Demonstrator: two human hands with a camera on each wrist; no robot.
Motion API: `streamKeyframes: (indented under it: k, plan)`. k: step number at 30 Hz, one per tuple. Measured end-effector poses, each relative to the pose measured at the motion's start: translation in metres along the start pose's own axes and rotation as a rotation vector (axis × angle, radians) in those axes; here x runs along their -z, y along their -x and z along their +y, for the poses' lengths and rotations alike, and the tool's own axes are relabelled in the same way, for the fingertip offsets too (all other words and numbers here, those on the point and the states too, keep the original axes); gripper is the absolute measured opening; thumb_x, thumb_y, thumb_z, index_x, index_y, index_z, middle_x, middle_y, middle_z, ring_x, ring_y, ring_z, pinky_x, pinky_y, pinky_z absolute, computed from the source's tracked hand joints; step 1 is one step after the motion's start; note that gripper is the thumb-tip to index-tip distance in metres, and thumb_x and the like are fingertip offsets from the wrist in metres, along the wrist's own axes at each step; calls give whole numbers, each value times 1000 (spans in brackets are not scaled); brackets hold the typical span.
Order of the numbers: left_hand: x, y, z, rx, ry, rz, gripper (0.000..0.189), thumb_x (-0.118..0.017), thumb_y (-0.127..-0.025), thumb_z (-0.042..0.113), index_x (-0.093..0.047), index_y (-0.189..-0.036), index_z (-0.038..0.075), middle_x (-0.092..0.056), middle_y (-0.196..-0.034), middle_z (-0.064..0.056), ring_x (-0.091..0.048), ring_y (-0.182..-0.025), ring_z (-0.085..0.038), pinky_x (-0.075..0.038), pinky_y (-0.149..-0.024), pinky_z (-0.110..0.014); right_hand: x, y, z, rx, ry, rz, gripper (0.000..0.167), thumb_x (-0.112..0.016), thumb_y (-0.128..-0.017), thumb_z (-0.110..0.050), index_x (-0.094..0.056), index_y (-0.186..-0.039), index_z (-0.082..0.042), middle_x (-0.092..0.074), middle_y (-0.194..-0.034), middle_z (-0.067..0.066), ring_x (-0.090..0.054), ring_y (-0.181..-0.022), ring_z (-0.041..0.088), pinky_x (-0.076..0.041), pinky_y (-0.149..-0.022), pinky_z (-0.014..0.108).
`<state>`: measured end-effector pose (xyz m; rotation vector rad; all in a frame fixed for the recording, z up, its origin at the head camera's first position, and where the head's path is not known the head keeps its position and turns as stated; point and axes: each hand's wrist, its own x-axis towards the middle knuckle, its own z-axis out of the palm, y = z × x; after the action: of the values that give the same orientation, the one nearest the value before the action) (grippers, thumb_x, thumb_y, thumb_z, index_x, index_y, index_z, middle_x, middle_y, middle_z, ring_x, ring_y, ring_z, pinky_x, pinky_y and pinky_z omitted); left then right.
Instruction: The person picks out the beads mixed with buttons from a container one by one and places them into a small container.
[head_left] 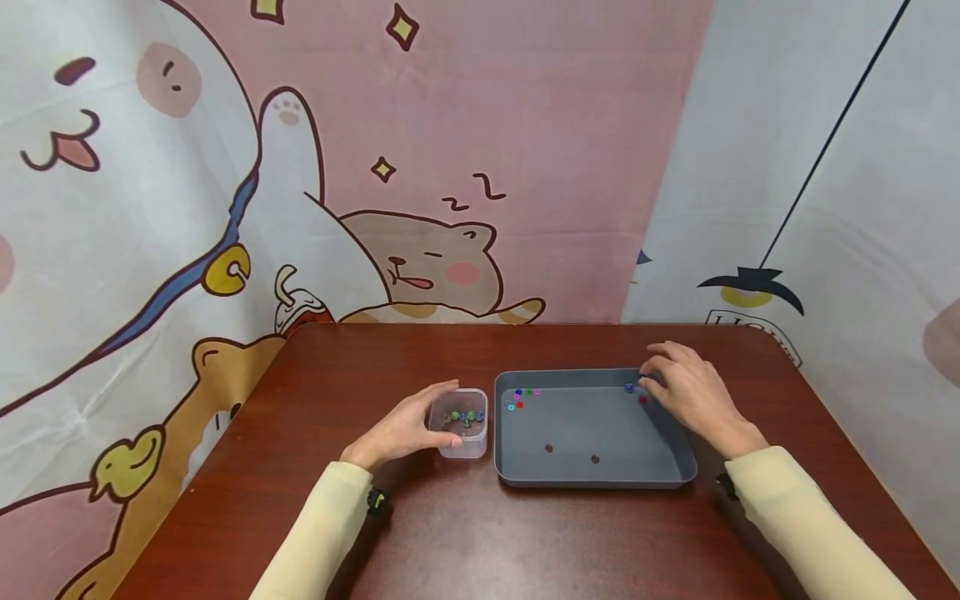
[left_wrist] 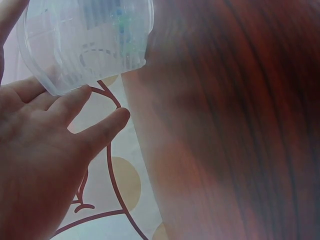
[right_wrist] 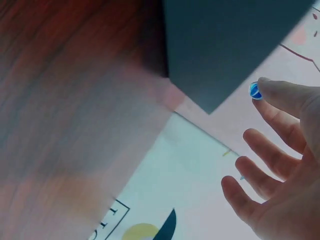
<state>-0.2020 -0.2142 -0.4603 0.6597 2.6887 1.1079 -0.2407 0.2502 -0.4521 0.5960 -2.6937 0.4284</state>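
Observation:
My left hand [head_left: 405, 427] holds a small clear plastic box [head_left: 463, 448], thumb at its near side and fingers at its far side. Several green and blue marbles [head_left: 469, 416] lie inside the box. Over the far right corner of a grey tray [head_left: 592, 417], my right hand [head_left: 693, 392] pinches a blue marble [right_wrist: 255, 91] between thumb and forefinger; its other fingers are loosely bent. Below those fingertips, another small blue piece [head_left: 629, 387] and a dark red piece [head_left: 642, 400] lie in the tray.
Several small coloured round pieces [head_left: 520, 405] are grouped in the tray's far left corner. Two brown round pieces [head_left: 548, 448] lie near its front wall. The tray stands on a reddish-brown wooden table [head_left: 465, 542], just right of the box. A printed cloth [head_left: 525, 167] hangs behind the table.

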Motion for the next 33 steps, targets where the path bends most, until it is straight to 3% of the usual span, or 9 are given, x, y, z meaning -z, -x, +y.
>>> streamKeyframes:
  k: [17,26,33]
  plan:
    - [1,1,1,8,15,-3,96,-88,-81,44,-41,-159,15,-44,-160,-6,-46,-141,-28,-34,-117,-56,18,-6,-40,50,-129,99,17,-80,-91,-13,-76,-106,-5,-69,-124,15,-57,-125,39,-44,-96,66]
    - [0,1,1,4,16,1,95,-88,-82,43,-41,-159,16,-45,-159,-6,-46,-141,-27,-34,-117,-56,19,-10,-70,92,-250,186,18,-80,-91,-8,-75,-108,-7,-73,-107,7,-70,-96,27,-55,-76,50]
    - [-1,0,1,11,19,3,94,-89,-81,41,-42,-159,17,-45,-159,-5,-46,-141,-26,-35,-117,-55,16,-15,-95,113,-362,194,19,-79,-93,-10,-75,-111,-8,-73,-107,3,-71,-99,23,-57,-80,48]
